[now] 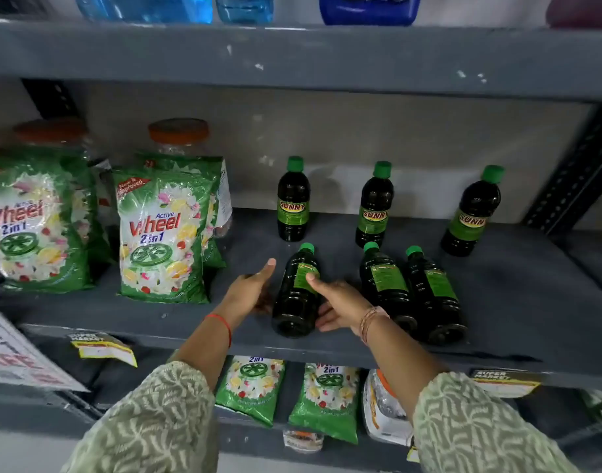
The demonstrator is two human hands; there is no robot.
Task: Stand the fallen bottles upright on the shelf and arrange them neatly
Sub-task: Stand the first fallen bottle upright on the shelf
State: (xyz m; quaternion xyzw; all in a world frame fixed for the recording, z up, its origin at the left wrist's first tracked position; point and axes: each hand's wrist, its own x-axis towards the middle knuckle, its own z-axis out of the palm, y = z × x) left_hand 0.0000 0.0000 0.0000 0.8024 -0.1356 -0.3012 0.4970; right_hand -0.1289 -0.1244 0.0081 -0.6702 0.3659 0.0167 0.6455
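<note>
Three dark bottles lie fallen at the front of the grey shelf [518, 288], caps toward 12 o'clock, and three more stand upright behind them. Right hand [340, 307] rests on the leftmost fallen bottle [298, 295], its fingers [313, 278] loosely wrapping the body. Left hand [253, 285], at its 9 o'clock, is spread open beside it, whether touching cannot be told.

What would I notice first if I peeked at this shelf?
Two hands, the left hand and the right hand, reach for a fallen bottle at the shelf's front. Two more bottles lie beside it, three stand behind, and bright green soap bags sit on the left.
</note>
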